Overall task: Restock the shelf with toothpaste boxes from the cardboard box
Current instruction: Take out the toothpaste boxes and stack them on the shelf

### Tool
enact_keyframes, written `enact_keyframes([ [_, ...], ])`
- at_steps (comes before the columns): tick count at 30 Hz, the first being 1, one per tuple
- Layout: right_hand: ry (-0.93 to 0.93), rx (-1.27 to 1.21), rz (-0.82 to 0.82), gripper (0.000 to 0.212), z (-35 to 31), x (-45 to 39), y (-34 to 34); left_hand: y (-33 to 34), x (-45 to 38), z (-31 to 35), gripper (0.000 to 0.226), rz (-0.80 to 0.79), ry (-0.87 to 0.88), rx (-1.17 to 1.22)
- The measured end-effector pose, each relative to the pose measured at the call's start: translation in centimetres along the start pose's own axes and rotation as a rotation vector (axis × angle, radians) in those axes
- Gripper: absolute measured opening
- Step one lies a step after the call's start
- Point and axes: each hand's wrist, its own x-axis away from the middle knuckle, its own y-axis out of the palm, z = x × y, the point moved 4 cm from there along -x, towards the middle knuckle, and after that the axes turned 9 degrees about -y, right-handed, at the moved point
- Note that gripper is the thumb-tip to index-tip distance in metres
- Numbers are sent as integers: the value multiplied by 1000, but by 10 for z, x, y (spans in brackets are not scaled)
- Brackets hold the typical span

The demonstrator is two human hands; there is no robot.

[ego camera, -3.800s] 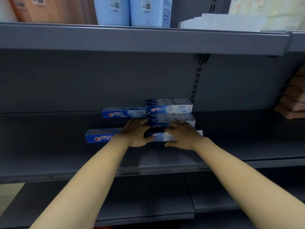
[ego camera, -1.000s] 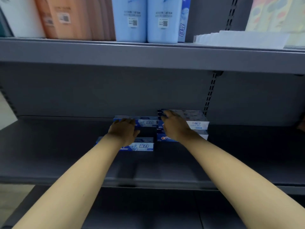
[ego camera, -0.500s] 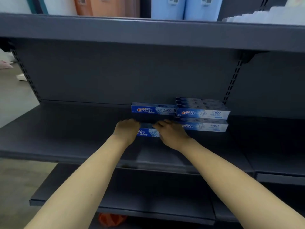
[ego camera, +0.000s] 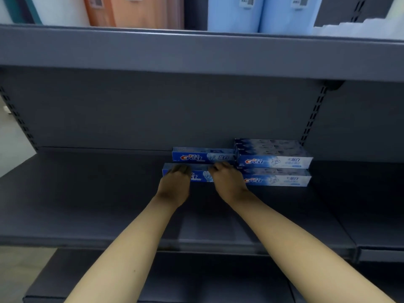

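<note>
Several blue Crest toothpaste boxes lie on the dark grey middle shelf (ego camera: 87, 204). One blue box (ego camera: 203, 157) sits at the back. To its right, a stack of pale blue boxes (ego camera: 275, 162) stands against the back panel. A front blue box (ego camera: 200, 174) lies in front of the rear one. My left hand (ego camera: 175, 184) rests on its left part with fingers over the top. My right hand (ego camera: 227, 180) touches its right end, next to the stack. The cardboard box is out of view.
The upper shelf (ego camera: 196, 53) overhangs the boxes and carries orange packs (ego camera: 135, 12), light blue packs (ego camera: 236, 14) and white goods (ego camera: 360, 29). A slotted upright (ego camera: 312, 114) runs behind the stack. A lower shelf (ego camera: 196, 278) sits under my forearms.
My head has come closer to the shelf. Both hands have slid the front blue box back towards the rear box and the stack.
</note>
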Motion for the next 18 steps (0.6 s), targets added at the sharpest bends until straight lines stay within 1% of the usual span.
enact_keyframes([
  [2, 40, 4, 0, 40, 6, -5, 1, 7, -5, 5, 52, 1, 26, 22],
  [6, 55, 20, -5, 44, 13, -16, 6, 15, -18, 9, 60, 4, 35, -10],
  [11, 58, 56, -15, 42, 16, -23, 7, 11, -30, 7, 54, 72, 2, 1],
  [13, 30, 86, 60, 36, 14, -23, 5, 11, -32, 7, 51, 48, -18, -16],
  [16, 46, 123, 76, 39, 14, -27, 11, 16, -35, 8, 55, 10, -23, -12],
  [18, 65, 130, 80, 37, 15, -31, 18, 18, -37, 7, 60, 12, -15, -2],
])
